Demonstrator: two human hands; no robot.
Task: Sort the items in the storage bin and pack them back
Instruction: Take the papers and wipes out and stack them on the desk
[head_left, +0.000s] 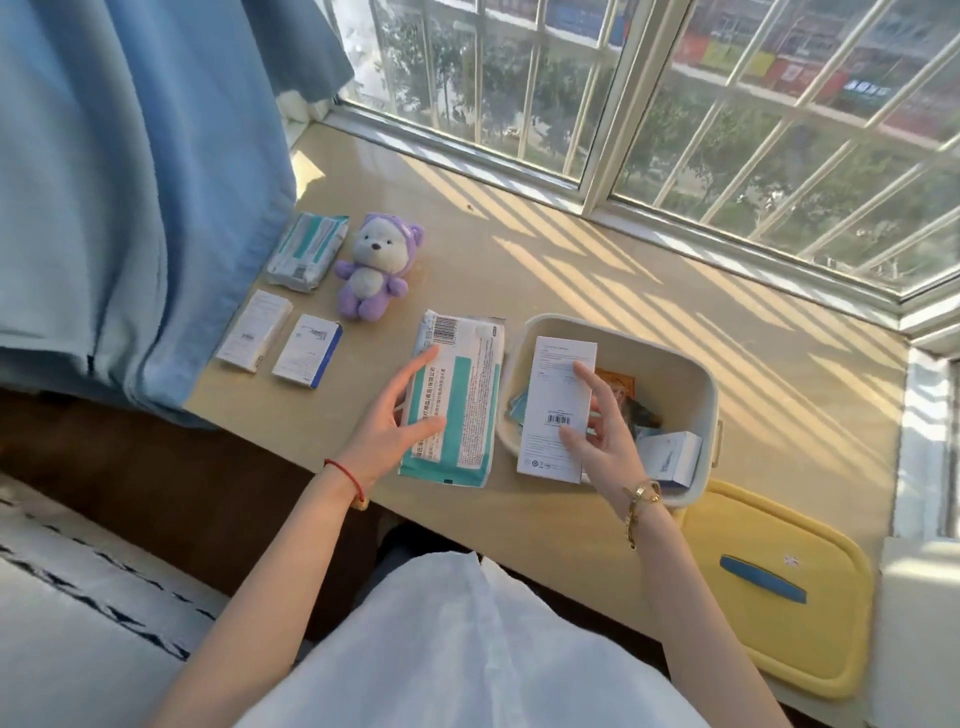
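A white storage bin (691, 384) stands on the beige sill and holds several small boxes and packets. My right hand (602, 431) grips a tall white box (558, 384) with a barcode, held over the bin's left rim. My left hand (395, 415) hovers with straight fingers over the left edge of a flat white and teal packet (462, 410) lying beside the bin. Further left lie a purple plush bear (371, 265), another teal packet (306, 249), a white box (254, 330) and a white and blue box (306, 351).
The bin's yellow lid (779, 592) with a blue handle lies at the right front. A blue curtain (130, 182) hangs over the sill's left end. Barred windows (675, 104) close the back and right. A bed edge (78, 597) lies at the lower left.
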